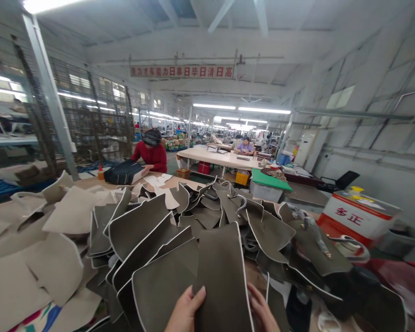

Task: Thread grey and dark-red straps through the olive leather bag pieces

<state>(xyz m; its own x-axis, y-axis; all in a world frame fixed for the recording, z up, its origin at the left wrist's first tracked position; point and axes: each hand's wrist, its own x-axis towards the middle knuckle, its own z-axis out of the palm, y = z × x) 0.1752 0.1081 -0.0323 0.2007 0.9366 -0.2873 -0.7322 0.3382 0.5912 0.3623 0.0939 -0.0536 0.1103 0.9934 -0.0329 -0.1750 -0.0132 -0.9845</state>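
Note:
A dark olive panel with a white edge (221,272), stiff like leather, stands nearly upright in front of me. My left hand (186,311) grips its lower left side, the thumb lying across the face and the other fingers hidden. At the lower right edge, the fingers of my right hand (262,310) press against the panel's side. Just behind and to the left leans a similar olive panel (164,281), partly covered by the held one. More white-edged olive pieces (138,226) are heaped around it.
Cream panels (17,276) spread over the left of the table. To the right lie olive pieces with wrapped handles (321,244), beside a red-and-white container (354,216). Across the table, a person in red (152,152) handles a dark piece (122,171). A long white table (217,157) stands behind.

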